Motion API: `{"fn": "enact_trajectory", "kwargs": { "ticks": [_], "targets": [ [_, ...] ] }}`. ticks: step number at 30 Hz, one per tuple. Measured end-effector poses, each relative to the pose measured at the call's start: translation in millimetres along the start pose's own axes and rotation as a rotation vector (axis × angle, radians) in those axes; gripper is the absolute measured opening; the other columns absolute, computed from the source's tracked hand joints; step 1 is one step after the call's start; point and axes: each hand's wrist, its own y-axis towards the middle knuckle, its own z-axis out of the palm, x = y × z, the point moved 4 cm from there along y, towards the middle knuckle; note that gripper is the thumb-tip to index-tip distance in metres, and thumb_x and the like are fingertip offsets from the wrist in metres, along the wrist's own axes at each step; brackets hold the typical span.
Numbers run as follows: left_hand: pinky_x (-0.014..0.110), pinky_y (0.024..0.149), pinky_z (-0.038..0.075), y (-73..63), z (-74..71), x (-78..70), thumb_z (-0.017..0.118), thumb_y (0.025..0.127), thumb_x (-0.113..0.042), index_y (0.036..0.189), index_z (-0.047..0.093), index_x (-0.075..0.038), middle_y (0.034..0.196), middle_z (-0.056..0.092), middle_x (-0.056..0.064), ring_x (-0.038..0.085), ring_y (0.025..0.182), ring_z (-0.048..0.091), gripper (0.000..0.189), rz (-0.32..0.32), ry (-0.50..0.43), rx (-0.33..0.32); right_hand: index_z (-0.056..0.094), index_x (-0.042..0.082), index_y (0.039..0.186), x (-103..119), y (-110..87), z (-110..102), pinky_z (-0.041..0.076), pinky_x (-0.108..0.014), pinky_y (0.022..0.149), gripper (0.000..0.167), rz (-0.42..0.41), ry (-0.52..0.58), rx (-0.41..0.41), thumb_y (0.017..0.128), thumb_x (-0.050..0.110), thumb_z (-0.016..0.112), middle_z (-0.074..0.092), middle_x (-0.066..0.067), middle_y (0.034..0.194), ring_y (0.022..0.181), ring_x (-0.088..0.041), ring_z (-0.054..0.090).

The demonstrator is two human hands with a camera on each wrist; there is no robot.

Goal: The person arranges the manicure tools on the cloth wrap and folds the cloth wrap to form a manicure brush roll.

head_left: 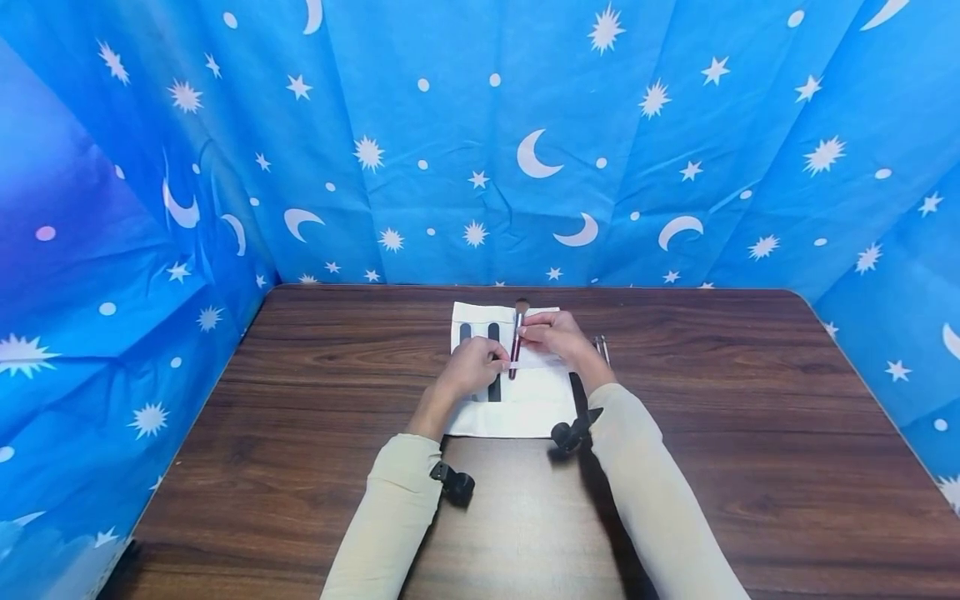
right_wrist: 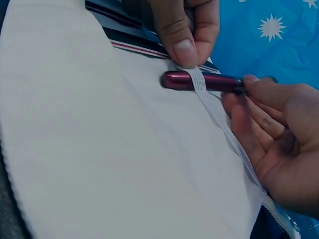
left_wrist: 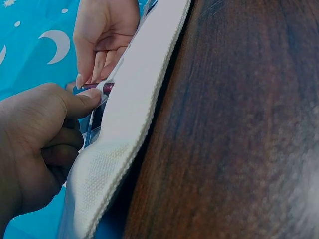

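Observation:
A makeup brush with a dark red handle lies over a white cloth roll on the table. My right hand pinches the brush near its ferrule, bristles pointing to the far side. The handle passes under a white elastic band in the right wrist view. My left hand pinches that band between thumb and forefinger, just left of the handle. Two dark flat strips with rounded ends, like nail files, sit in the roll by the left hand, partly hidden by it.
Thin metallic rods show at the roll's right side, beyond the right wrist. The roll lies near the far edge of a dark wooden table. A blue curtain with stars and moons hangs behind and at both sides.

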Motion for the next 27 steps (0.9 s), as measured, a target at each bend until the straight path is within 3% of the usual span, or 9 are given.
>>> {"fn": "enact_trajectory", "kwargs": {
  "ticks": [4,10,16,20,23,27],
  "targets": [
    [0.021,0.053,0.032,-0.6,-0.8,0.5,0.066,0.096,-0.009,0.089,0.075,-0.005,0.059,0.046,-0.007,0.008,0.055,0.041,0.012,0.003,-0.025,-0.003,0.062,-0.009,0.129,0,-0.1,2,0.057,-0.018,0.074,0.036,0.018,-0.061,0.074,0.096,0.006,0.066,0.071,0.006,0.085,0.077,-0.002,0.068],
    [0.022,0.058,0.036,-1.1,-1.9,1.6,0.066,0.097,-0.009,0.091,0.074,-0.004,0.062,0.047,-0.005,0.010,0.058,0.042,0.011,0.003,-0.063,-0.001,0.056,-0.006,0.135,-3,3.4,3,0.057,-0.019,0.078,0.040,0.045,-0.050,0.156,0.097,0.007,0.065,0.074,0.006,0.093,0.083,-0.002,0.068],
    [0.024,0.059,0.037,-2.2,-2.7,1.1,0.065,0.096,-0.007,0.089,0.073,-0.004,0.063,0.048,-0.005,0.010,0.060,0.044,0.011,0.017,-0.076,-0.008,0.057,-0.005,0.133,-1,0.9,6,0.054,-0.015,0.070,0.040,0.069,-0.043,0.136,0.102,0.020,0.061,0.068,0.008,0.082,0.076,-0.003,0.065],
    [0.023,0.057,0.035,-2.8,-1.8,1.3,0.066,0.096,-0.008,0.091,0.074,-0.004,0.060,0.045,-0.006,0.009,0.056,0.041,0.011,0.016,-0.077,-0.015,0.061,-0.009,0.127,1,-3.4,7,0.051,-0.014,0.062,0.037,0.070,-0.054,0.119,0.102,0.019,0.061,0.065,0.007,0.073,0.066,-0.002,0.062],
    [0.022,0.054,0.033,-1.8,0.2,3.9,0.066,0.097,-0.009,0.093,0.075,-0.004,0.059,0.044,-0.006,0.008,0.054,0.039,0.010,-0.008,-0.086,-0.019,0.064,-0.010,0.122,2,-7.0,7,0.048,-0.014,0.058,0.034,0.064,-0.111,0.135,0.101,0.017,0.060,0.063,0.007,0.068,0.060,-0.002,0.059],
    [0.022,0.052,0.031,-1.3,1.4,4.9,0.067,0.097,-0.010,0.093,0.074,-0.005,0.058,0.044,-0.007,0.007,0.053,0.038,0.010,-0.025,-0.093,-0.030,0.070,-0.007,0.112,9,-14.0,9,0.043,-0.018,0.058,0.030,0.026,-0.294,0.136,0.099,0.018,0.061,0.067,0.002,0.071,0.063,-0.006,0.056]
  ]
}}
